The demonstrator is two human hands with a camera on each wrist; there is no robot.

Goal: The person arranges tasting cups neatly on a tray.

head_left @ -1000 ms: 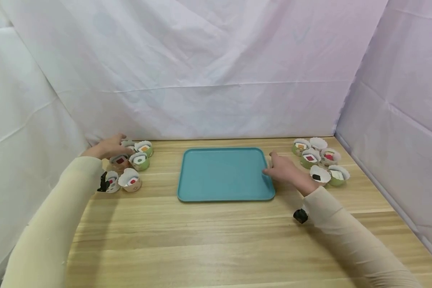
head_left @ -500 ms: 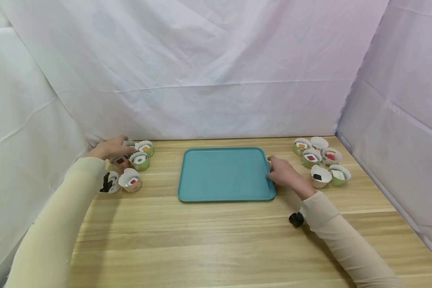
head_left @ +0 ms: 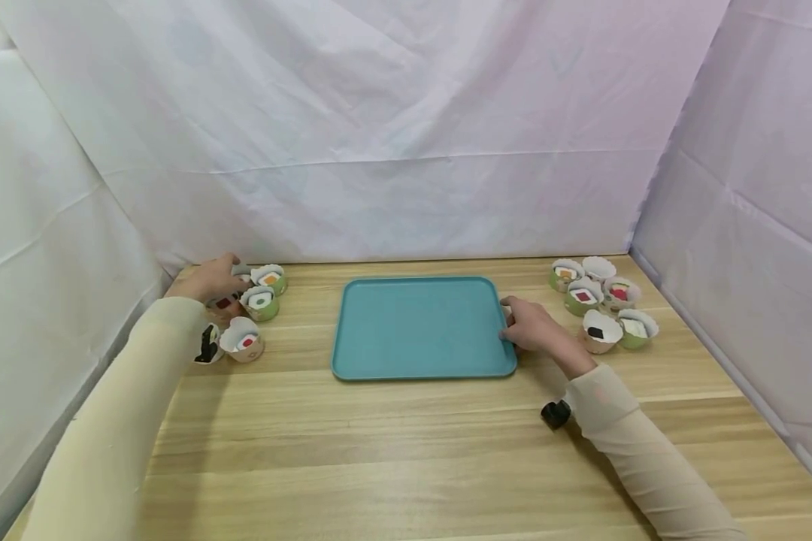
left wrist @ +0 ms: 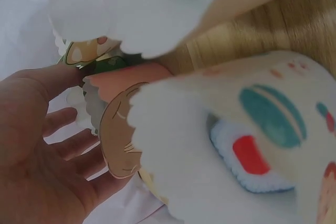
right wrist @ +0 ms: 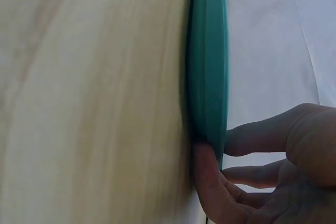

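My left hand (head_left: 206, 281) reaches over a group of paper baking cups at the back left. In the left wrist view its fingers are spread and slightly bent beside a cup with a mushroom print (left wrist: 122, 135). Whether they touch that cup is hard to tell. A nearer cup (left wrist: 184, 129) holds a white, sushi-like piece with a red middle (left wrist: 252, 156). My right hand (head_left: 536, 330) pinches the right edge of a teal tray (head_left: 419, 330), which lies on the table. In the right wrist view the thumb and fingers sit on either side of the tray's rim (right wrist: 210, 72).
Several more filled paper cups (head_left: 598, 342) stand at the right. White cloth walls (head_left: 406, 203) enclose the wooden table (head_left: 379, 451) at the back and sides. Black wrist cameras, such as one under the right sleeve (head_left: 556, 413), hang close to the table.
My right hand has closed from near the tray's right edge onto its rim. The left hand has stayed over the left cups, shifting slightly. The tray and cups have not visibly moved.
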